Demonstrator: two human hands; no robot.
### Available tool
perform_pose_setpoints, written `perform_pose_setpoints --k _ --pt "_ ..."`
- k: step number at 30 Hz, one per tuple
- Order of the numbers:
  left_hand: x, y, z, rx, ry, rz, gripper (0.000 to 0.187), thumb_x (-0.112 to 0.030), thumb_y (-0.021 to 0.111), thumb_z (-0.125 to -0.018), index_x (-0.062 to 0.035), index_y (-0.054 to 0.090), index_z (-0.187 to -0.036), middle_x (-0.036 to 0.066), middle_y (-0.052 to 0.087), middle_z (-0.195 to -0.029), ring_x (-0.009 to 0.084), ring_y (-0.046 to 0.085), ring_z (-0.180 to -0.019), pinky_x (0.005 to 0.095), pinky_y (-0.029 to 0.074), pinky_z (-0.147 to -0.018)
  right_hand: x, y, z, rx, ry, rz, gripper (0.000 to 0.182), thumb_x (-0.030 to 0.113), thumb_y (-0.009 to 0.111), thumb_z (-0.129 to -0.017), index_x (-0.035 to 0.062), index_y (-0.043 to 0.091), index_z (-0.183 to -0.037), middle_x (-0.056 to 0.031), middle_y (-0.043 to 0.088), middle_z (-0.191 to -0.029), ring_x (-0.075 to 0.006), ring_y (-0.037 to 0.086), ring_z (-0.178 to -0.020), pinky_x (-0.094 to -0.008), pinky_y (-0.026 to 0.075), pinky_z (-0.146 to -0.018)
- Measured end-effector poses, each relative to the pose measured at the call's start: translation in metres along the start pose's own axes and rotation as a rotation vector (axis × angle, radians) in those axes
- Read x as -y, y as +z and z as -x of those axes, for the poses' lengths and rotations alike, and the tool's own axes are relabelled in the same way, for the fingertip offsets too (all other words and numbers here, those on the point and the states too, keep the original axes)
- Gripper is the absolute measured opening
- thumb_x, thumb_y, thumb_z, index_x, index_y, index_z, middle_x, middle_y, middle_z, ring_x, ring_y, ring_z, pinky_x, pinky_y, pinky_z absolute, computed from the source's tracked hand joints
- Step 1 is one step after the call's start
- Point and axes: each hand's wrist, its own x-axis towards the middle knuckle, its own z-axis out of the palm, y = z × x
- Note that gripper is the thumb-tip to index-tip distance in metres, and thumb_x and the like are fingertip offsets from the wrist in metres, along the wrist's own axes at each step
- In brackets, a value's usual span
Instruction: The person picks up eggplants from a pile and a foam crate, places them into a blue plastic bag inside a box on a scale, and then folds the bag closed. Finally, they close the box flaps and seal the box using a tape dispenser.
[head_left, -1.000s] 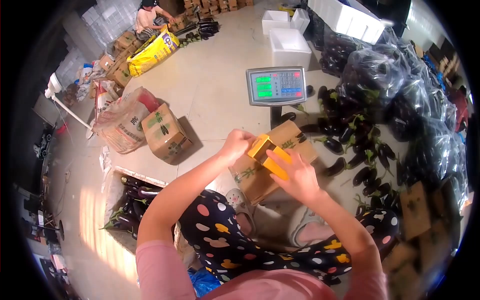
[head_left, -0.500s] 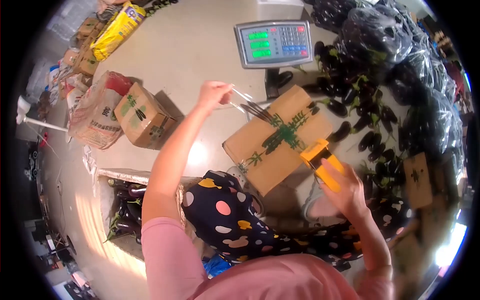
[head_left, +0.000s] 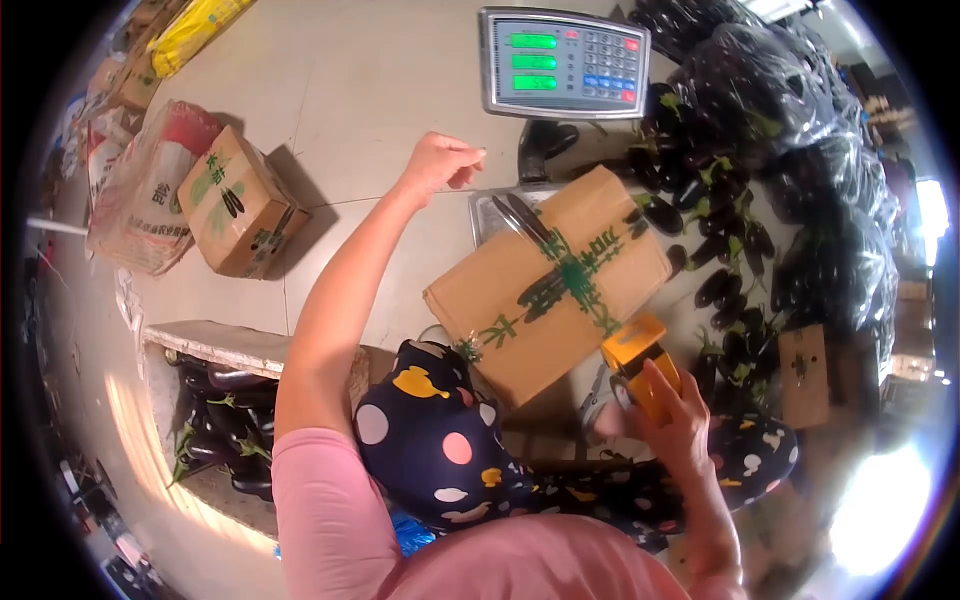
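Note:
My right hand (head_left: 678, 415) is wrapped round a yellow tape dispenser (head_left: 655, 385), whose head is at the lower right edge of a cardboard box (head_left: 550, 290). Green eggplant prints and writing cover the box top. Clear tape (head_left: 522, 220) runs along it, its far end raised past the upper left edge. Just beyond that end hovers my left hand (head_left: 442, 165), fingers curled together with nothing visible in them. It looks apart from the tape. Under the box shows part of a metal scale platform (head_left: 482, 215). The scale's display (head_left: 565, 62) is lit green.
Loose eggplants (head_left: 725, 230) and bulging clear plastic bags of eggplants (head_left: 750, 85) lie on the right. To the left are another printed carton (head_left: 240, 205), a woven sack (head_left: 150, 200) and an open-topped crate (head_left: 220, 345) of eggplants. A small carton (head_left: 803, 375) stands far right.
The tape that ran from my left fingers to the box has come away from them. The right hand still holds the dispenser at the box's edge. The view has shifted.

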Motion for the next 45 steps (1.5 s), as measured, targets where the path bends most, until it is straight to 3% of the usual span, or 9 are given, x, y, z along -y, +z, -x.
perform_pose_setpoints --k 12,19,25,28,31,33,35,38,45 --pt "0.067 0.033 0.005 0.066 -0.108 0.218 0.021 -0.017 0.065 -0.081 0.0001 0.066 -0.068 0.003 0.056 -0.054 0.0077 0.046 -0.044 0.022 0.037 -0.044 -0.011 0.023 0.009 0.006 -0.024 0.006 0.062 -0.004 0.071 -0.059 0.0043 0.056 -0.119 -0.0183 0.055 -0.108 -0.0333 0.059 -0.094 -0.0355 0.05 -0.078" --pt "0.105 0.066 0.013 -0.036 0.078 -0.028 0.021 -0.022 0.066 -0.08 -0.0011 0.07 -0.078 0.006 0.058 -0.055 0.0104 0.049 -0.051 0.0278 0.042 -0.05 -0.02 0.036 0.012 0.002 -0.018 0.013 0.064 -0.001 0.072 -0.061 0.0078 0.055 -0.122 -0.0178 0.055 -0.103 -0.0343 0.059 -0.089 -0.0362 0.049 -0.074" --pt "0.048 0.041 0.023 0.074 0.128 -1.001 0.055 -0.046 0.055 -0.086 -0.0089 0.051 -0.127 0.008 0.063 -0.11 0.0201 0.061 -0.091 0.035 0.048 -0.077 -0.03 0.047 0.018 -0.016 0.029 -0.058 0.057 0.011 0.074 -0.066 0.0145 0.056 -0.121 -0.0188 0.053 -0.109 -0.0358 0.058 -0.093 -0.0386 0.049 -0.077" --pt "0.027 0.05 0.028 0.292 0.176 0.059 0.071 -0.05 0.05 -0.086 -0.0122 0.028 -0.142 0.011 0.041 -0.137 0.0179 0.048 -0.115 0.0295 0.039 -0.094 -0.054 0.071 0.028 -0.027 0.05 -0.105 0.061 0.01 0.076 -0.064 0.0142 0.055 -0.121 -0.0194 0.051 -0.112 -0.0375 0.056 -0.094 -0.0392 0.048 -0.078" --pt "0.01 0.067 0.052 0.652 0.03 0.31 0.071 -0.047 0.047 -0.089 -0.0109 0.02 -0.144 0.006 0.033 -0.142 0.0179 0.037 -0.125 0.0298 0.031 -0.102 -0.097 0.129 0.047 -0.108 0.085 -0.243 0.058 0.007 0.078 -0.062 0.0117 0.056 -0.115 -0.0195 0.049 -0.112 -0.0381 0.055 -0.096 -0.0391 0.047 -0.08" --pt "0.029 0.062 0.061 0.57 -0.242 0.488 0.064 -0.041 0.048 -0.091 -0.0088 0.027 -0.142 0.007 0.041 -0.136 0.0172 0.043 -0.119 0.0314 0.034 -0.1 -0.093 0.131 0.032 -0.162 -0.07 -0.361 0.05 0.003 0.077 -0.06 0.0068 0.055 -0.105 -0.0195 0.049 -0.11 -0.0378 0.054 -0.097 -0.0388 0.046 -0.081" --pt "0.109 0.045 0.051 0.53 0.191 -0.035 0.053 -0.038 0.048 -0.092 -0.008 0.04 -0.134 0.008 0.049 -0.127 0.0172 0.049 -0.112 0.0321 0.038 -0.097 -0.091 0.132 0.026 -0.172 -0.022 -0.329 0.041 0.003 0.073 -0.064 0.0049 0.054 -0.1 -0.0187 0.048 -0.108 -0.0369 0.053 -0.096 -0.0386 0.047 -0.08" --pt "0.133 0.024 0.077 0.269 -0.53 0.425 0.039 -0.031 0.049 -0.089 -0.0055 0.052 -0.12 0.012 0.056 -0.115 0.0208 0.054 -0.105 0.0331 0.042 -0.092 -0.078 0.123 0.024 -0.091 0.079 -0.263 0.037 0.011 0.069 -0.07 0.0057 0.054 -0.103 -0.0184 0.046 -0.108 -0.0362 0.053 -0.095 -0.0388 0.047 -0.079" --pt "0.115 0.02 0.097 0.329 -0.604 0.523 0.046 -0.035 0.049 -0.088 -0.0009 0.051 -0.12 0.017 0.057 -0.112 0.0258 0.056 -0.101 0.0365 0.045 -0.087 -0.093 0.125 0.035 -0.167 0.101 -0.248 0.062 0.018 0.068 -0.069 0.0169 0.046 -0.127 -0.0188 0.041 -0.108 -0.0386 0.051 -0.094 -0.0415 0.046 -0.08"
